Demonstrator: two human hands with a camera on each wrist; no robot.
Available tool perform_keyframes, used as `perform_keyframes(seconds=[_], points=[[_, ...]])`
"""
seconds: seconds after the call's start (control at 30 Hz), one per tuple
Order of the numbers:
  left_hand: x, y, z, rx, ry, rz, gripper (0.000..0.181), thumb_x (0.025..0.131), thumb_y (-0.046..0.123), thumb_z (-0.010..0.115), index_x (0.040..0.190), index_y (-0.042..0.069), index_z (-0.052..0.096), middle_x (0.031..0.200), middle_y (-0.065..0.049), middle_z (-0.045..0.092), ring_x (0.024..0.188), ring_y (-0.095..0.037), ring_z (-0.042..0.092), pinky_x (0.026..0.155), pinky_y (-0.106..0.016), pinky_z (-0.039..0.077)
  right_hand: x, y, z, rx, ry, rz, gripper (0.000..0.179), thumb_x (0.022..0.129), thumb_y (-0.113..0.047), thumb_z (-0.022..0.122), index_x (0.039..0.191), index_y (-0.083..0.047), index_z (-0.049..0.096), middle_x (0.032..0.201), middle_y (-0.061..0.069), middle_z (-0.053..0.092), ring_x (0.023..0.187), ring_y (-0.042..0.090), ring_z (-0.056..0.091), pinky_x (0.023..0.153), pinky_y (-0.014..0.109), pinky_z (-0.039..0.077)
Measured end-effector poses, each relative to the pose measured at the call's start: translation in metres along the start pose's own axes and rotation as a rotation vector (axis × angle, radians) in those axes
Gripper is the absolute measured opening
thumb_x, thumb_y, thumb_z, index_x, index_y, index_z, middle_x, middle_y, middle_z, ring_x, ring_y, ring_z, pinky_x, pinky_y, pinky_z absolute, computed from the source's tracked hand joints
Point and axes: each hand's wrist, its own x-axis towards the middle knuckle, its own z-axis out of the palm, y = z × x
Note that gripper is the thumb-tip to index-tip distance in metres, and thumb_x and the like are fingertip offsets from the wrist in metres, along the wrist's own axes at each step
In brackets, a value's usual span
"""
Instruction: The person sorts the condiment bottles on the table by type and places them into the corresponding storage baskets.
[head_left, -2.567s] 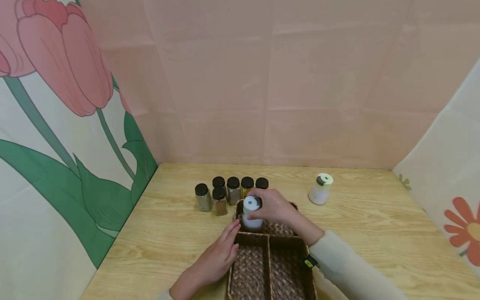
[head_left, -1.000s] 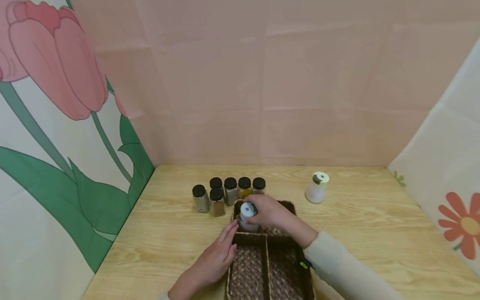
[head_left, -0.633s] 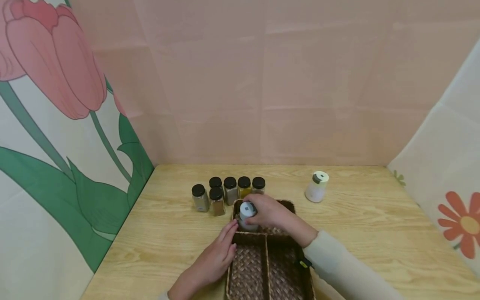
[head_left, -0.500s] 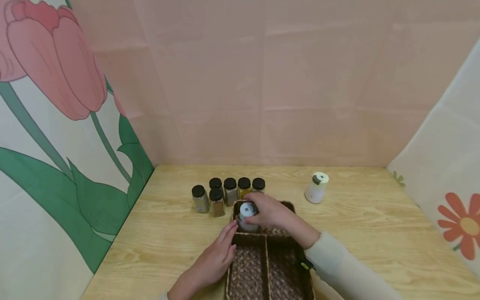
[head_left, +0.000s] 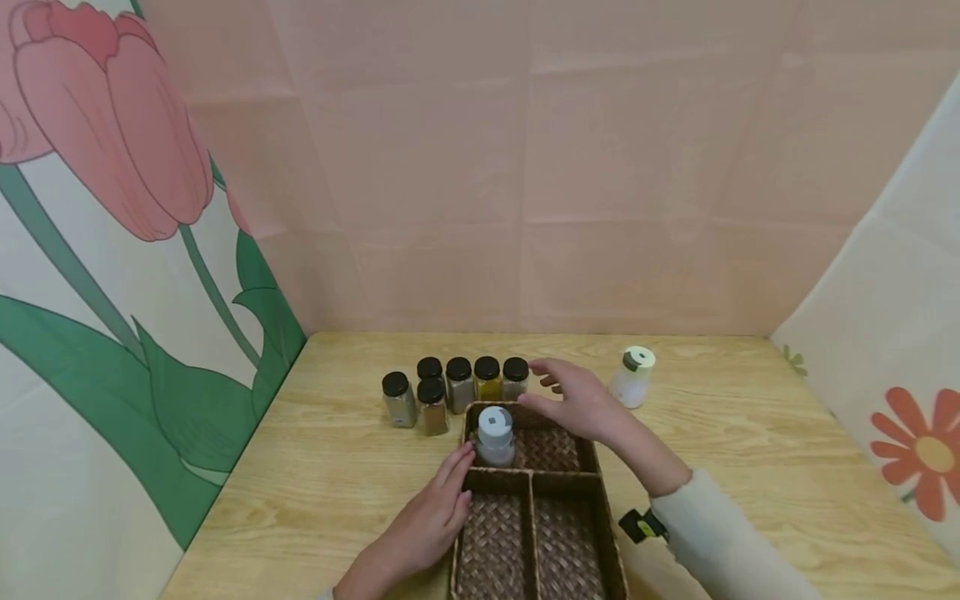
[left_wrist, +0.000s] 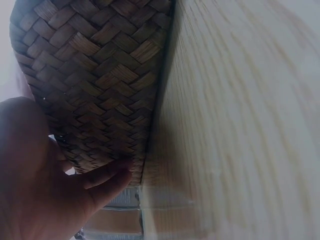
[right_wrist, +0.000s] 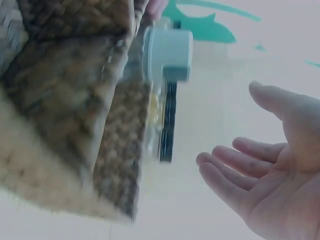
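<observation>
A white-capped shaker bottle (head_left: 495,437) stands upright in the far compartment of a brown woven basket (head_left: 532,533), at its left end. My left hand (head_left: 429,521) rests along the basket's left outer wall, its fingers straight; the left wrist view shows fingertips (left_wrist: 122,172) against the weave. Above the basket's far right corner, my right hand (head_left: 581,404) is in the air with fingers spread and nothing in them. In the right wrist view this hand (right_wrist: 265,170) is apart from the bottle's white cap (right_wrist: 170,54).
Several black-capped spice jars (head_left: 432,407) cluster on the wooden table (head_left: 315,467) behind and left of the basket. A second white-capped shaker (head_left: 634,377) stands to the back right, beyond my right hand. A pink cloth backdrop (head_left: 525,167) rises behind the table.
My right hand lowered the shaker into the far compartment, then let go of it and moved up and right. The left hand has stayed against the basket.
</observation>
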Motion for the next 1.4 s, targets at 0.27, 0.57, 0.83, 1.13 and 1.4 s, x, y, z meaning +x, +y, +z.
perform_keyframes(seconds=[0.27, 0.57, 0.83, 1.13, 1.4], points=[[0.001, 0.000, -0.001, 0.001, 0.009, 0.001, 0.053, 0.111, 0.023, 0.034, 0.160, 0.006, 0.024, 0.169, -0.003, 0.015, 0.150, -0.028, 0.031, 0.117, -0.050, 0.034, -0.009, 0.028, -0.018, -0.010, 0.082, 0.026, 0.056, 0.100, -0.034, 0.065, 0.144, -0.002, 0.051, 0.141, 0.022, 0.057, 0.121, 0.041, 0.060, 0.098, 0.055, 0.052], [-0.001, -0.002, 0.002, 0.029, 0.025, 0.017, 0.053, 0.111, 0.022, 0.034, 0.160, 0.005, 0.024, 0.169, -0.005, 0.016, 0.149, -0.030, 0.032, 0.117, -0.050, 0.034, -0.019, 0.052, -0.031, -0.002, 0.093, 0.073, 0.060, 0.101, -0.038, 0.062, 0.146, 0.000, 0.048, 0.144, 0.025, 0.052, 0.125, 0.045, 0.056, 0.099, 0.058, 0.050], [-0.001, -0.001, 0.002, 0.027, 0.026, 0.018, 0.053, 0.111, 0.023, 0.034, 0.160, 0.005, 0.025, 0.169, -0.006, 0.017, 0.149, -0.028, 0.032, 0.117, -0.049, 0.034, -0.026, 0.072, -0.042, 0.008, 0.101, 0.114, 0.060, 0.102, -0.039, 0.061, 0.147, -0.001, 0.048, 0.145, 0.026, 0.051, 0.123, 0.047, 0.057, 0.095, 0.059, 0.052], [0.000, -0.001, 0.001, 0.010, 0.007, -0.005, 0.053, 0.112, 0.025, 0.032, 0.161, 0.007, 0.024, 0.169, -0.004, 0.016, 0.150, -0.027, 0.031, 0.118, -0.049, 0.034, -0.032, 0.085, -0.053, -0.024, 0.091, 0.167, 0.067, 0.102, -0.041, 0.060, 0.150, 0.002, 0.041, 0.149, 0.028, 0.047, 0.123, 0.051, 0.056, 0.094, 0.060, 0.052], [0.000, -0.001, 0.002, 0.013, 0.013, -0.004, 0.053, 0.112, 0.025, 0.033, 0.161, 0.007, 0.024, 0.169, -0.003, 0.017, 0.149, -0.028, 0.032, 0.117, -0.049, 0.034, -0.038, 0.094, -0.061, -0.034, 0.114, 0.209, 0.074, 0.101, -0.049, 0.058, 0.150, 0.003, 0.040, 0.149, 0.030, 0.045, 0.126, 0.053, 0.052, 0.092, 0.061, 0.052]])
